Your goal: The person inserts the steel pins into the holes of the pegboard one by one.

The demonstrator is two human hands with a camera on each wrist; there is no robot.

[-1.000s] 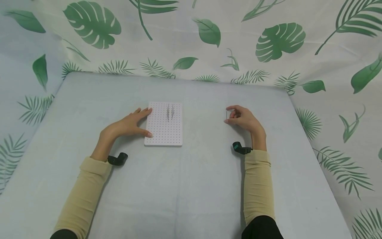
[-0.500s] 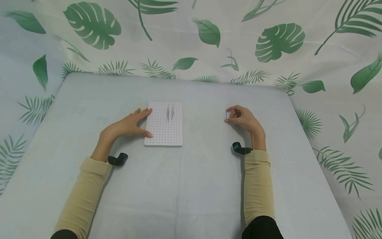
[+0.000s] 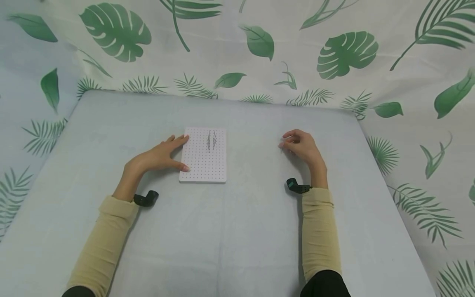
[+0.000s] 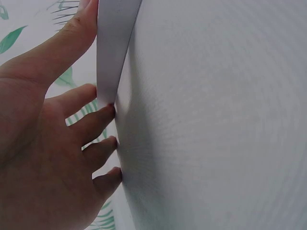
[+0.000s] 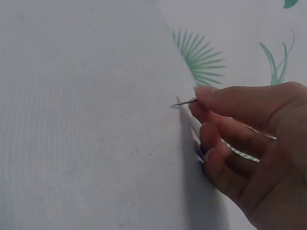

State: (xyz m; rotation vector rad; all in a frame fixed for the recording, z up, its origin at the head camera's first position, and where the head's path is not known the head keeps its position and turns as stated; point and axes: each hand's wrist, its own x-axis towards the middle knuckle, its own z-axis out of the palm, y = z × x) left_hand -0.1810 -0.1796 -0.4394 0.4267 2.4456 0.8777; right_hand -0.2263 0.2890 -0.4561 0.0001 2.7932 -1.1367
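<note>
A white pegboard (image 3: 204,169) with rows of small holes lies on the table, left of the middle. Several thin metal pins (image 3: 209,142) stand in its upper part. My left hand (image 3: 159,156) rests on the board's left edge, thumb toward the near corner and fingers spread toward the far one. In the left wrist view the board's side (image 4: 110,52) shows beside the thumb. Off to the right, my right hand (image 3: 304,148) pinches a thin pointed metal pin (image 5: 184,102) between thumb and forefinger, just over the table. Its other end is hidden by the fingertips.
A pale cloth covers the table (image 3: 252,231). Behind it hangs a white curtain (image 3: 289,37) printed with green leaves. Black wrist cameras sit on the left wrist (image 3: 146,198) and the right wrist (image 3: 298,186).
My right thumb and forefinger have closed together along the pin, which earlier spanned the gap between them; its lower end now points down below them. The left hand and board stay put.
</note>
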